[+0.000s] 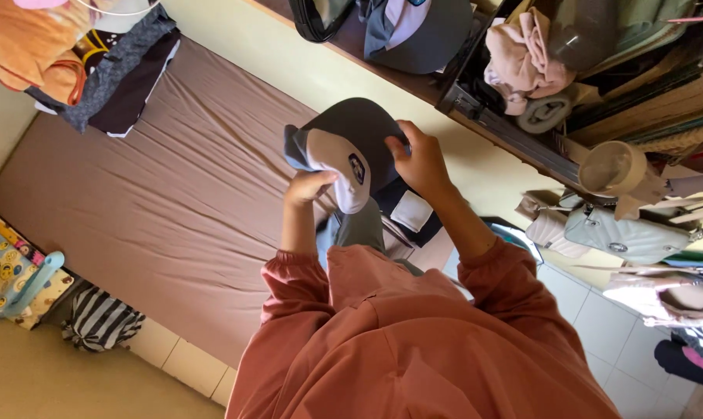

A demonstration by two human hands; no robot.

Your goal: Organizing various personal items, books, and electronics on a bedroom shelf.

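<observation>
Nearest, rust-pink sleeves lead up to both hands. The left hand [309, 186] pinches the pale front panel of a grey cap [350, 151], fingers closed on the fabric; the right hand [420, 161] curls around the dark brim edge. The cap, held in the air above the brown mattress [157, 194], looks light and soft-crowned, its stiffer brim the surest hold. Beyond, folded clothes [95, 62] lie piled.

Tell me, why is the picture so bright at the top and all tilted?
In the head view, strong light washes out the pale wall, while the bed sheet is evenly lit with soft creases; the wide lens tilts the room and bends its edges; the left hand, right hand and the cap they hold look sharp, but the bags at the right edge look slightly soft.
</observation>
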